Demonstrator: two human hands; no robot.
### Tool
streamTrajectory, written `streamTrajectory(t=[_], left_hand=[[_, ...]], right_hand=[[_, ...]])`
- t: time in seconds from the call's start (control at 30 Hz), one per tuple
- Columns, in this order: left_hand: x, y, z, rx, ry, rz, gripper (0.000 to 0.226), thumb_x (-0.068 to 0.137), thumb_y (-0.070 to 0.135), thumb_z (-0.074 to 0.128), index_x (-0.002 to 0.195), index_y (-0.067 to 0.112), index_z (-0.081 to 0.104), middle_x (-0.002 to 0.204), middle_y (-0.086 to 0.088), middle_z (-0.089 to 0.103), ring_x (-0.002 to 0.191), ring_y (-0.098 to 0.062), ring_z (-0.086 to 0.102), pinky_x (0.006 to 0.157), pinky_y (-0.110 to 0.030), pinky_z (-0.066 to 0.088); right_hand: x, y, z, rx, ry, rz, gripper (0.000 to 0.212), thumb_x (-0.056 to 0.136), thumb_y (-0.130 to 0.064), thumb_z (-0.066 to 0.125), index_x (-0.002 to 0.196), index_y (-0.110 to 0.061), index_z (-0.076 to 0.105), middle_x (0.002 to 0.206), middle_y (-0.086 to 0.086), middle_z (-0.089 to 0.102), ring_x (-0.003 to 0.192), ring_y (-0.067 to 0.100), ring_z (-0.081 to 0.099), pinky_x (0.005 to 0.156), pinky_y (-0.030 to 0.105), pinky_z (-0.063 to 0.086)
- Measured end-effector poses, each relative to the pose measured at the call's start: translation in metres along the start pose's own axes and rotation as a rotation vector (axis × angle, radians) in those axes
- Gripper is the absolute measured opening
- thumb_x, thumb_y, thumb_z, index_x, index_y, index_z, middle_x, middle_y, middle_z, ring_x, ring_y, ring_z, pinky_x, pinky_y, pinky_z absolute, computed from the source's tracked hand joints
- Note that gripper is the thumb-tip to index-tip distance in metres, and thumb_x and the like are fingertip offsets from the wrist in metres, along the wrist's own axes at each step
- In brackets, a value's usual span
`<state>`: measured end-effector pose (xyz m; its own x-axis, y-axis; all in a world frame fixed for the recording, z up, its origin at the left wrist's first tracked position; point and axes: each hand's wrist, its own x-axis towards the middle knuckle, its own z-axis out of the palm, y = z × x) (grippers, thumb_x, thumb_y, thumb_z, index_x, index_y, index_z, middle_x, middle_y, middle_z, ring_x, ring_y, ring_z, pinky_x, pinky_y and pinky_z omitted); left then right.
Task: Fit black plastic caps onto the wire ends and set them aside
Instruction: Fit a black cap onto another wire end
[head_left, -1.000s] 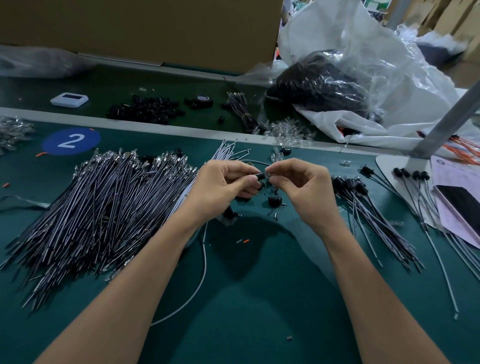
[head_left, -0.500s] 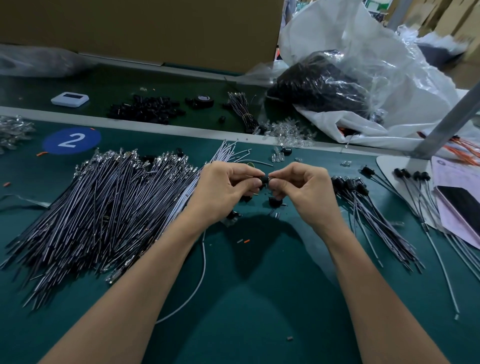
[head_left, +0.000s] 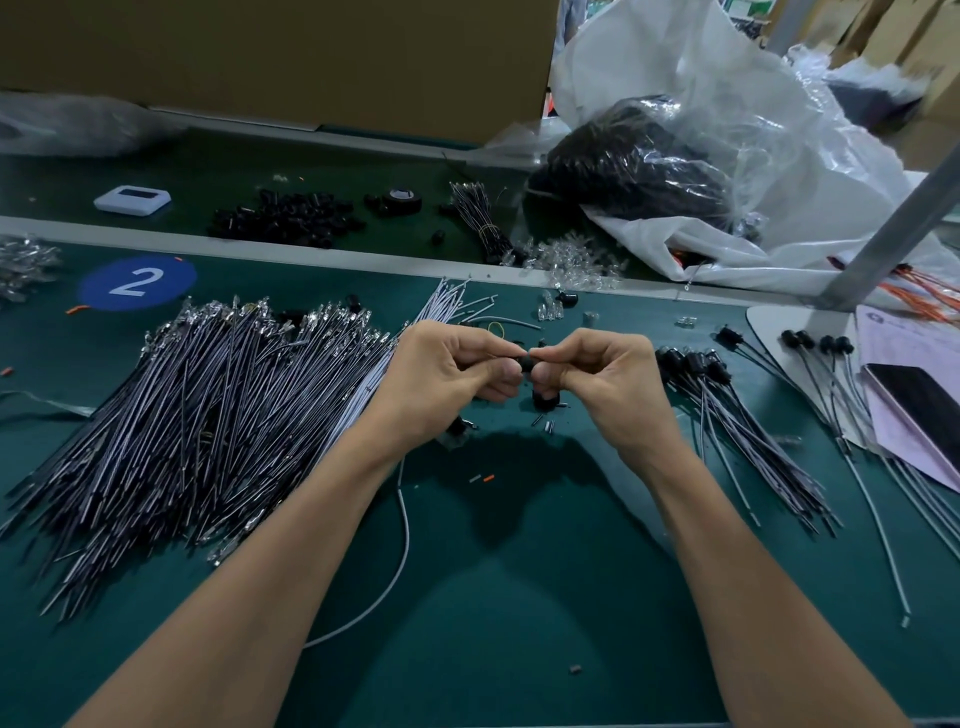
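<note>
So, nearest me a white wire (head_left: 402, 525) loops across the green worktop (head_left: 519, 597) and runs up under the left grip (head_left: 447, 374). Its fingers are curled round the wire and pinch it close behind the end. I judge it is held that short so the end stays stiff when pushed. The right grip (head_left: 608, 379) faces it, thumb and forefinger clenched on a small black cap (head_left: 527, 361), which sits between the two sets of fingertips, raised above the worktop. Both wrists are lifted, which brings the join up where it can be sighted. How far the wire has entered the cap I cannot tell — the fingers hide it.

Just under the hands a spare cap (head_left: 545, 400) lies within easy reach. To the left spreads the big pile of bare wires (head_left: 208, 405), fanned so that one can be drawn off at a time. To the right lie the capped wires (head_left: 737, 415), black heads together — evidently the set-aside side.

Farther off, past the pale strip, lie a heap of loose caps (head_left: 291, 218), a roll of tape (head_left: 402, 200) and a clear bag (head_left: 639, 161) of dark parts, probably the refill stock.
</note>
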<state>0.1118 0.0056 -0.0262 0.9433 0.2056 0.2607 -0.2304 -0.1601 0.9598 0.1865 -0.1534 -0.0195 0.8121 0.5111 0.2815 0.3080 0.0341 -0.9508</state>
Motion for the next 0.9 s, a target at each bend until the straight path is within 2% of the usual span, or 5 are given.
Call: streamTrajectory(t=[0.3, 0.53, 0.7, 0.83, 0.9], left_hand=[[-0.001, 0.002, -0.002, -0.037, -0.025, -0.014, 0.018, 0.086, -0.008, 0.065, 0.100, 0.001, 0.071, 0.074, -0.015, 0.072, 0.065, -0.017, 0.071, 0.068, -0.028, 0.060], [-0.003, 0.008, -0.005, -0.060, -0.029, -0.001, 0.020, 0.086, -0.006, 0.065, 0.101, 0.005, 0.070, 0.077, -0.010, 0.074, 0.068, -0.019, 0.073, 0.066, -0.026, 0.060], [0.001, 0.026, 0.000, -0.049, -0.044, -0.015, 0.016, 0.087, -0.004, 0.065, 0.100, 0.005, 0.071, 0.077, -0.010, 0.075, 0.069, -0.018, 0.073, 0.067, -0.026, 0.060], [0.001, 0.055, 0.008, -0.027, -0.044, -0.038, 0.027, 0.090, 0.002, 0.064, 0.118, 0.002, 0.064, 0.083, -0.010, 0.076, 0.064, -0.018, 0.072, 0.056, -0.026, 0.058], [-0.008, 0.073, 0.008, -0.050, -0.093, -0.058, 0.025, 0.093, 0.001, 0.060, 0.117, 0.005, 0.064, 0.084, -0.009, 0.076, 0.055, -0.017, 0.068, 0.048, -0.025, 0.055]], right_hand=[[-0.002, -0.002, 0.002, 0.057, -0.016, 0.003, 0.024, 0.076, 0.017, 0.068, 0.080, -0.007, 0.070, 0.063, -0.002, 0.071, 0.054, 0.008, 0.062, 0.058, 0.019, 0.052], [-0.004, -0.004, 0.009, 0.076, 0.036, -0.037, 0.025, 0.077, 0.016, 0.068, 0.079, -0.009, 0.071, 0.071, -0.003, 0.074, 0.063, 0.006, 0.067, 0.063, 0.018, 0.053], [-0.008, -0.011, 0.010, 0.068, 0.088, -0.080, 0.012, 0.084, 0.011, 0.065, 0.087, 0.000, 0.067, 0.076, -0.002, 0.072, 0.068, 0.007, 0.065, 0.067, 0.018, 0.052], [-0.007, -0.038, 0.000, 0.082, 0.142, -0.085, 0.006, 0.092, -0.001, 0.059, 0.091, -0.007, 0.062, 0.081, -0.001, 0.068, 0.075, 0.009, 0.062, 0.075, 0.023, 0.052], [-0.004, -0.064, -0.013, 0.219, 0.125, -0.071, 0.005, 0.093, -0.013, 0.054, 0.091, -0.010, 0.058, 0.088, 0.002, 0.071, 0.081, 0.016, 0.065, 0.080, 0.030, 0.054]])
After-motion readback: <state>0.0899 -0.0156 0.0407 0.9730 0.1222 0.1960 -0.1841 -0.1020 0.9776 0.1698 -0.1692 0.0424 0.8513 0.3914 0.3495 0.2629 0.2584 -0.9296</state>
